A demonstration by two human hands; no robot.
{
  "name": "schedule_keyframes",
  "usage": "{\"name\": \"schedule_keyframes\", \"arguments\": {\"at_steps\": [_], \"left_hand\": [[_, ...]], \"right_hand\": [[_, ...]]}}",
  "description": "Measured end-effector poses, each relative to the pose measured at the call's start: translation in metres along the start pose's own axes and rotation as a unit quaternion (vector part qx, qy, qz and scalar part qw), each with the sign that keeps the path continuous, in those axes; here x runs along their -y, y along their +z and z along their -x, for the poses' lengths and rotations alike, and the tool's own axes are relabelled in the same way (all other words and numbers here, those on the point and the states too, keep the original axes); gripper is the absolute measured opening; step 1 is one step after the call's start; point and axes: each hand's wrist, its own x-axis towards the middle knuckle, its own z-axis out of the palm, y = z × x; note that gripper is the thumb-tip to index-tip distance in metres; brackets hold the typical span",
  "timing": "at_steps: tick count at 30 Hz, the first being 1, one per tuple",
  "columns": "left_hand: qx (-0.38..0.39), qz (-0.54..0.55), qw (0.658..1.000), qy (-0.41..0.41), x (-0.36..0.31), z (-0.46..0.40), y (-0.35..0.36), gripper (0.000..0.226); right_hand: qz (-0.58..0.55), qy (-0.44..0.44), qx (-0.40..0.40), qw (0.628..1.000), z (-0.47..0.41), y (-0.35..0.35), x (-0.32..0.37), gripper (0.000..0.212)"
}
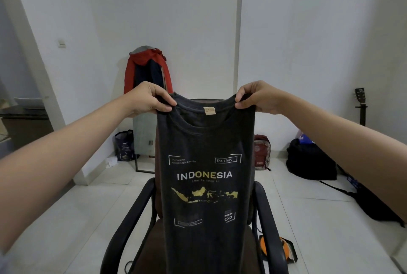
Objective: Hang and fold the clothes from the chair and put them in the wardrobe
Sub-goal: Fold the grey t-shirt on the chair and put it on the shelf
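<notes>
A dark grey T-shirt (206, 203) with "INDONESIA" and a yellow map printed on it hangs upright in front of me, its sides folded in so it forms a narrow panel. My left hand (148, 99) pinches its left shoulder beside the collar. My right hand (257, 97) pinches the right shoulder. Behind and below the shirt stands a brown office chair (132, 218) with black armrests; its seat is mostly hidden by the shirt. No wardrobe is in view.
A red and navy jacket (148, 69) hangs over a stand by the far wall. On the white tiled floor are a dark bag (124, 145), a red backpack (262, 152), a black bag (310, 160), a guitar (360, 104) and an orange object (279, 247).
</notes>
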Motion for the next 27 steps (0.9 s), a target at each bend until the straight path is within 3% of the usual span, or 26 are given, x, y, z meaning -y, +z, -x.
{"name": "schedule_keyframes", "arguments": {"at_steps": [8, 20, 27], "left_hand": [[0.034, 0.001, 0.999, -0.001, 0.052, -0.061, -0.022, 0.025], [0.033, 0.019, 0.999, 0.027, 0.116, -0.149, -0.033, 0.027], [0.05, 0.07, 0.996, 0.026, 0.116, -0.148, -0.038, 0.026]], "right_hand": [[0.0, 0.017, -0.043, 0.999, -0.065, 0.009, -0.021, 0.024], [-0.025, 0.045, -0.197, 0.979, -0.137, 0.016, -0.054, 0.027], [-0.033, 0.056, -0.2, 0.978, -0.13, 0.022, -0.043, 0.025]]}}
